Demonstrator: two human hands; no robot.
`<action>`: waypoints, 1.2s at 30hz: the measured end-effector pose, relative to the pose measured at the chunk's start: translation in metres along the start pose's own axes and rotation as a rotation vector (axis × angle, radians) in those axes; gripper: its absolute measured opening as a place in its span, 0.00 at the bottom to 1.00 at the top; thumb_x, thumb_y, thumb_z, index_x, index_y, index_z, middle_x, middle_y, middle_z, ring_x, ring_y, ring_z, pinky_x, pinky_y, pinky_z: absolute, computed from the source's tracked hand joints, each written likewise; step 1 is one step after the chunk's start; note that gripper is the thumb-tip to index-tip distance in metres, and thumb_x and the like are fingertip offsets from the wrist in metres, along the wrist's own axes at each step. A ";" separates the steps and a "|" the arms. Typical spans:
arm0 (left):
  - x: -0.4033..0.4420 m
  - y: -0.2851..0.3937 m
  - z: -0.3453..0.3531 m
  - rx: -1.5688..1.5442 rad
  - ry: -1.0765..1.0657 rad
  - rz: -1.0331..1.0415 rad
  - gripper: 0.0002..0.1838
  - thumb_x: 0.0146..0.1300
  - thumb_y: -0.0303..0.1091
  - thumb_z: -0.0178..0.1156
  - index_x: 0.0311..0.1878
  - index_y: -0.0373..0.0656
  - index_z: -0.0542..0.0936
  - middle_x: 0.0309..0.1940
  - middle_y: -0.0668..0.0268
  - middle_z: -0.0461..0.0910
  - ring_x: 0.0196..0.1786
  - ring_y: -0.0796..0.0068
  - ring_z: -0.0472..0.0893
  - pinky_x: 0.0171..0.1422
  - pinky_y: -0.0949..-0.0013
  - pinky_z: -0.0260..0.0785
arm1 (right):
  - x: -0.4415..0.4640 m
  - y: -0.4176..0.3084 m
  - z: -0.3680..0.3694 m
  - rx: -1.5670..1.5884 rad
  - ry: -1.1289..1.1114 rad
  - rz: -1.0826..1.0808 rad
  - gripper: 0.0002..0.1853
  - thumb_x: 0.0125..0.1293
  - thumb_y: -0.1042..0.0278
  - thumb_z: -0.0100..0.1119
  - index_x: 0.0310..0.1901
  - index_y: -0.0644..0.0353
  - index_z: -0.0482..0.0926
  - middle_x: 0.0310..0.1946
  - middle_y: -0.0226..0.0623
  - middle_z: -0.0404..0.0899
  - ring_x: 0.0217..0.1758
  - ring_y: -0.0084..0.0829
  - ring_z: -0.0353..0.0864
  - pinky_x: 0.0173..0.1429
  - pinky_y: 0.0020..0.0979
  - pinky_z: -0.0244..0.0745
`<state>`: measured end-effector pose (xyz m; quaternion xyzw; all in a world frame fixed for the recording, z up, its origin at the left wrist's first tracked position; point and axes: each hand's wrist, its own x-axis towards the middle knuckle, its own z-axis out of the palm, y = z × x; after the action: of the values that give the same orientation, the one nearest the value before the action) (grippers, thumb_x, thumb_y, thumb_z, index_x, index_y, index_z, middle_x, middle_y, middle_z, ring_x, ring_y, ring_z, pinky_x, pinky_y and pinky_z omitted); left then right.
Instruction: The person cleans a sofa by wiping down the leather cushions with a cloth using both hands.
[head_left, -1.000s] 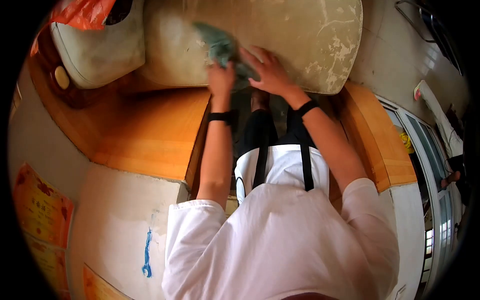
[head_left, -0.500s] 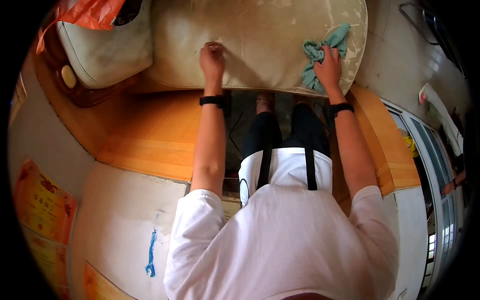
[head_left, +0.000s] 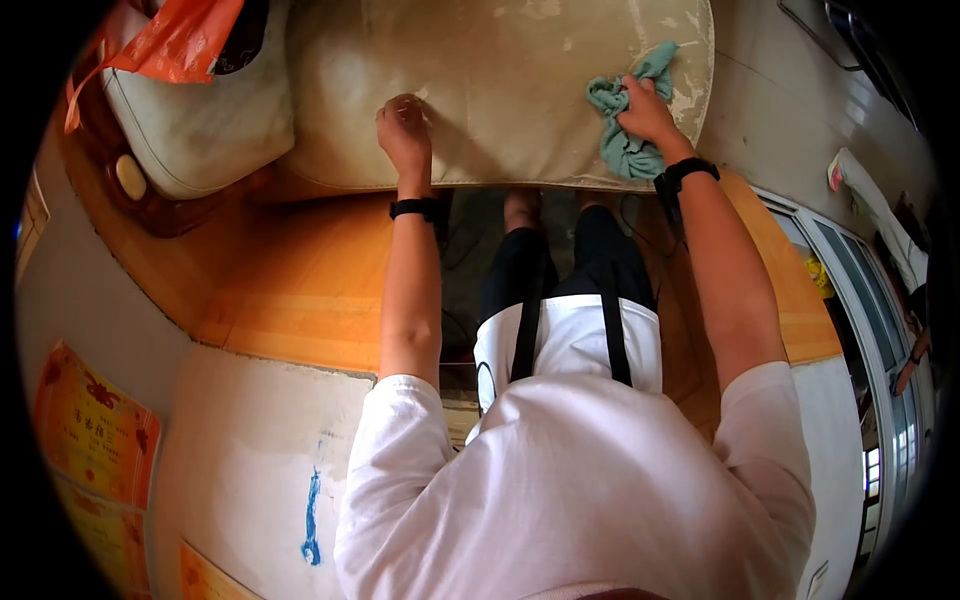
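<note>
A worn beige leather seat cushion (head_left: 500,110), its surface peeling in patches, spans the upper middle of the head view. Bunched on its right part is a green cloth (head_left: 632,150). My right hand (head_left: 650,112) grips this cloth and presses it against the leather. My left hand (head_left: 405,130) is closed over the cushion near its front edge, fingers curled in; what they hold, if anything, is hidden.
At upper left, a red-orange plastic bag (head_left: 185,40) hangs over a padded armrest (head_left: 200,125) with wooden trim. A wooden ledge (head_left: 300,295) runs below the cushion. Another person's hand (head_left: 908,375) shows at far right, by a sliding glass door (head_left: 870,285).
My right hand has shifted and turned on the cloth, its wrist now angled outward. My left hand has moved slightly left and down in view. The whole view has shifted a little.
</note>
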<state>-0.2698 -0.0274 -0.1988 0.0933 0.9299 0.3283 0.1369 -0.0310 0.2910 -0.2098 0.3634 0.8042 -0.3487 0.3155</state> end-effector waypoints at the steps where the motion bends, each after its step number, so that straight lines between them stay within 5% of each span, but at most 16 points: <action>1: 0.001 -0.003 -0.001 0.000 -0.001 0.000 0.07 0.62 0.30 0.65 0.43 0.42 0.85 0.39 0.55 0.81 0.41 0.52 0.81 0.49 0.55 0.74 | 0.000 0.000 0.001 0.014 0.002 -0.014 0.34 0.56 0.70 0.62 0.67 0.50 0.64 0.62 0.58 0.64 0.60 0.67 0.70 0.58 0.61 0.71; 3: 0.004 -0.007 -0.005 0.273 0.042 0.092 0.08 0.62 0.35 0.68 0.40 0.42 0.88 0.36 0.56 0.84 0.39 0.55 0.85 0.45 0.58 0.75 | 0.002 0.001 -0.003 0.012 -0.053 0.001 0.36 0.57 0.69 0.62 0.69 0.49 0.63 0.65 0.58 0.62 0.62 0.67 0.69 0.60 0.60 0.71; 10: -0.003 0.004 -0.001 0.308 0.102 -0.104 0.13 0.61 0.42 0.69 0.40 0.41 0.89 0.35 0.54 0.87 0.39 0.54 0.86 0.46 0.57 0.76 | 0.013 -0.002 -0.005 -0.071 -0.172 0.113 0.43 0.59 0.69 0.60 0.77 0.47 0.54 0.77 0.59 0.48 0.72 0.65 0.62 0.68 0.56 0.69; 19: 0.004 0.002 0.008 0.333 0.040 -0.190 0.16 0.63 0.44 0.65 0.34 0.39 0.86 0.33 0.55 0.85 0.38 0.52 0.84 0.46 0.54 0.74 | 0.007 -0.003 -0.008 -0.057 -0.139 0.052 0.39 0.56 0.69 0.60 0.71 0.51 0.59 0.71 0.63 0.58 0.66 0.67 0.69 0.66 0.55 0.70; 26: -0.024 0.005 -0.001 0.153 0.005 -0.127 0.12 0.66 0.39 0.64 0.36 0.38 0.83 0.36 0.55 0.81 0.39 0.54 0.82 0.45 0.56 0.73 | 0.005 -0.004 -0.011 -0.028 -0.114 0.003 0.38 0.53 0.72 0.61 0.67 0.56 0.60 0.61 0.65 0.65 0.64 0.67 0.67 0.63 0.51 0.69; 36: 0.016 0.017 -0.015 0.316 -0.120 0.236 0.07 0.67 0.33 0.62 0.42 0.44 0.87 0.40 0.61 0.84 0.42 0.57 0.83 0.45 0.60 0.76 | 0.005 -0.001 -0.009 -0.049 -0.145 0.021 0.37 0.55 0.71 0.59 0.70 0.53 0.61 0.69 0.64 0.60 0.63 0.68 0.70 0.64 0.55 0.71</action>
<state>-0.2887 -0.0188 -0.1799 0.2414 0.9427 0.1857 0.1361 -0.0368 0.2999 -0.2084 0.3375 0.7837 -0.3510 0.3856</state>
